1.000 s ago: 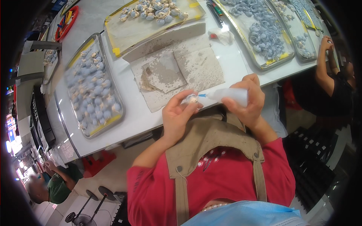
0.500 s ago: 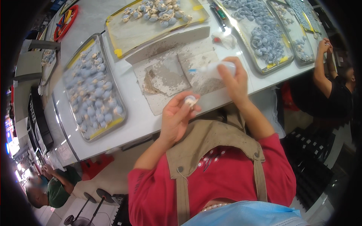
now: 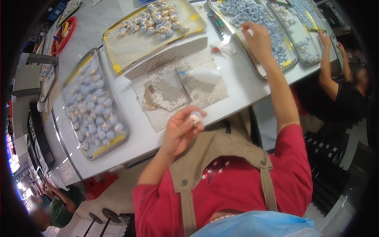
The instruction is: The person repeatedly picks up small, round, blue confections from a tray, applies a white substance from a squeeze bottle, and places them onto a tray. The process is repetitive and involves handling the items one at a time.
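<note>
Between the thumb and fingers of my left hand [image 3: 182, 129], closed in a pinch, is a small cream figurine head [image 3: 196, 117] with a blue-grey top. My right hand [image 3: 258, 42] reaches over the near edge of a metal tray [image 3: 233, 28] filled with curled blue-grey pieces [image 3: 272, 41]. Its thumb and forefinger are apart, and nothing shows between them. A white squeeze bottle [image 3: 206, 76] with a blue tip lies on its side on the stained cardboard [image 3: 215, 93] in front of me.
At left stands a tray [image 3: 125, 130] of blue-grey and cream rounded pieces. A yellow-taped board [image 3: 130, 49] at the back carries similar ones. Crumpled tissue [image 3: 227, 49] and pens [image 3: 216, 21] lie by the right tray. Another person [image 3: 335, 83] works at far right, a second [image 3: 63, 205] at lower left.
The squeeze bottle has left my right hand and now lies on the cardboard. That hand has moved up and right to the tray. My left hand keeps the figurine head.
</note>
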Motion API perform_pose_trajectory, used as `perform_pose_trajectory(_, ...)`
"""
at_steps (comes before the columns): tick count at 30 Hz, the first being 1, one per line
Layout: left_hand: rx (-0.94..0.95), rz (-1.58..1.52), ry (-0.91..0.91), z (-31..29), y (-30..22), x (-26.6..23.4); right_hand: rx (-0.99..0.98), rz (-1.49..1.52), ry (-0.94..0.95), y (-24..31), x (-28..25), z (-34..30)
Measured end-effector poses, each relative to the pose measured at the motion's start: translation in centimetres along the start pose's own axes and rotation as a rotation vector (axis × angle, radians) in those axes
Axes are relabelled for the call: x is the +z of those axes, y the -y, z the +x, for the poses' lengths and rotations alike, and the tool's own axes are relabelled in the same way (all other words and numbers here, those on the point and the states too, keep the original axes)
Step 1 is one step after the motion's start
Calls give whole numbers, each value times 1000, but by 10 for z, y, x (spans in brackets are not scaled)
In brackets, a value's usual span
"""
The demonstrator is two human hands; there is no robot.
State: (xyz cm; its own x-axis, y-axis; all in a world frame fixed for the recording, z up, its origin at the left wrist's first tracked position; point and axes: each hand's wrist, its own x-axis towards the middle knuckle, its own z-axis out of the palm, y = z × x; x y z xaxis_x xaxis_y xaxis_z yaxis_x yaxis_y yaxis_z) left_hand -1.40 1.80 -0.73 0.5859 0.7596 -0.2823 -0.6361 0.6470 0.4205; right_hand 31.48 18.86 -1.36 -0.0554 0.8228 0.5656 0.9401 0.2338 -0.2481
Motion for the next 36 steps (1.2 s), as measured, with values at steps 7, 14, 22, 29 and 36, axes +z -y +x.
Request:
perform_pose_trajectory(7,-12,60,-48,8,8,18,17,-139,125,-31,20,17)
perform_pose_trajectory(14,241,452,-156,10,18,19,440,1252,525,80,-53,-43)
perform_pose_trajectory(22,256,541,-109,11,23,20,767,1572,947,149,-74,-100)
perform_pose_trajectory(29,365,574,-129,4,21,19,251,1042,469,170,-78,-119)
perform_pose_trajectory(36,390,691,-153,2,29,12,66,800,257,180,-76,-130)
